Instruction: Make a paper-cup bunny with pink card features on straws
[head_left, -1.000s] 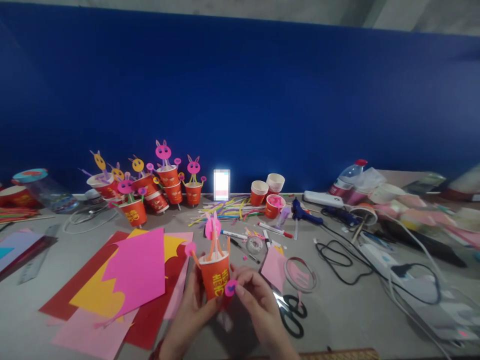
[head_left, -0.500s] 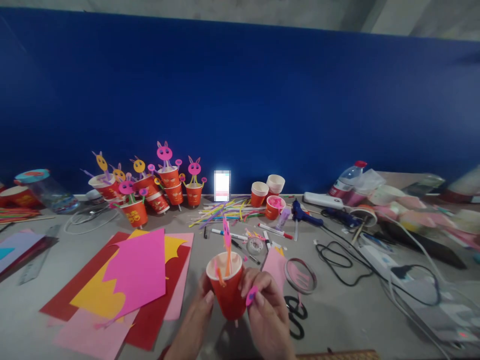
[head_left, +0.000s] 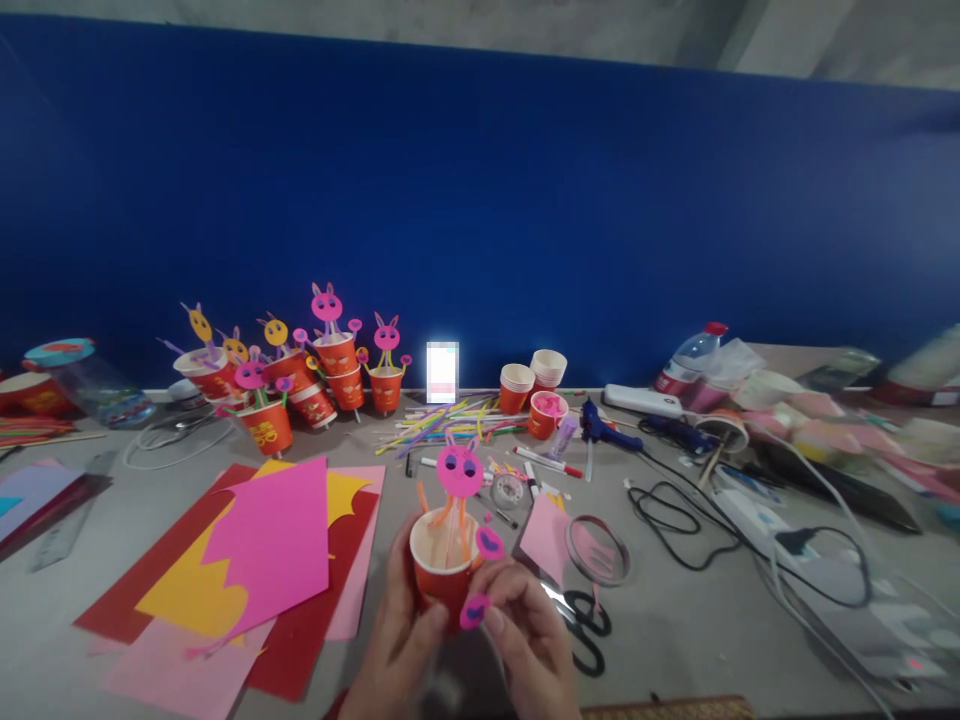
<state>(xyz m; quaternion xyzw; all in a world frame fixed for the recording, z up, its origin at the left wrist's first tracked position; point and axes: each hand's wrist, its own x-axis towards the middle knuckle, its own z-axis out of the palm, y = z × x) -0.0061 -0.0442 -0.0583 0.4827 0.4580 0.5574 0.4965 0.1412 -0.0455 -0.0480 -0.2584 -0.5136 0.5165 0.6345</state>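
While the blue panel (head_left: 480, 200) closes off the table's (head_left: 660, 610) far edge, the cup (head_left: 436, 582) is near the front, between the paper (head_left: 274, 560) and the scissors (head_left: 589, 632); grey tabletop shows from the scissors across to the cable (head_left: 679, 515). The left hand (head_left: 403, 625) curls round the cup, thumb on its near side. The right hand (head_left: 525, 618) pinches a pink disc (head_left: 474, 612) between thumb and fingers, a second disc (head_left: 490, 543) just above. The cup's base is hard to make out, and the wooden strip (head_left: 667, 709) is cut off below.
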